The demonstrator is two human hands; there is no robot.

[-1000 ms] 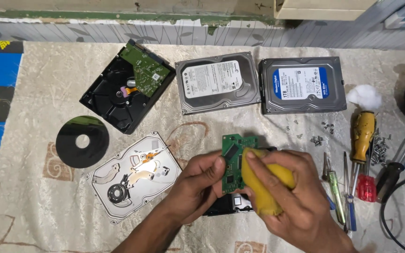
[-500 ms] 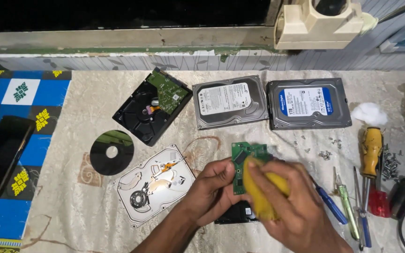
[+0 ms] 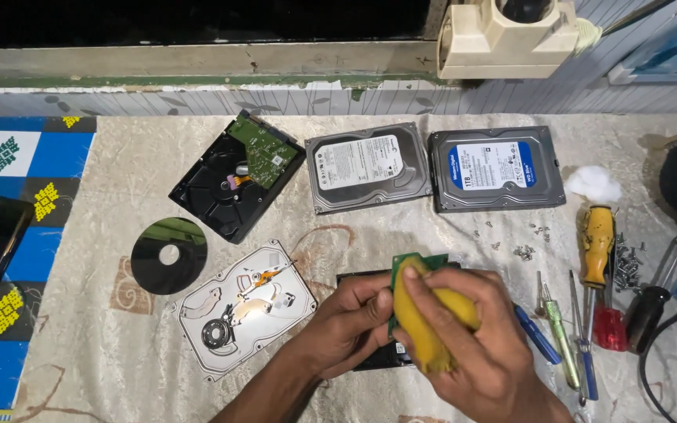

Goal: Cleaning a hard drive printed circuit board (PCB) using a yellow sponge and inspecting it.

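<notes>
Two hands at work: left hand (image 3: pixel 350 321) pinches a green circuit board (image 3: pixel 426 262) by its edge; right hand (image 3: pixel 483 345) presses a yellow cloth (image 3: pixel 425 325) against it, apparently over a black drive (image 3: pixel 358 280).

Left hand (image 3: pixel 350 321) and right hand (image 3: pixel 479 345) low at centre.
Open drive base (image 3: pixel 240 309) just beside left hand, blocks that side; black disc (image 3: pixel 169 255) beyond it.
Right side crowded: screwdrivers (image 3: pixel 589 305), loose screws (image 3: pixel 627 266).
Two closed drives (image 3: pixel 366 166) (image 3: pixel 497 167) line far edge.
Bare cloth strip (image 3: pixel 354 231) between drives and hands passable.
Something dark under hands, probably another drive.
</notes>
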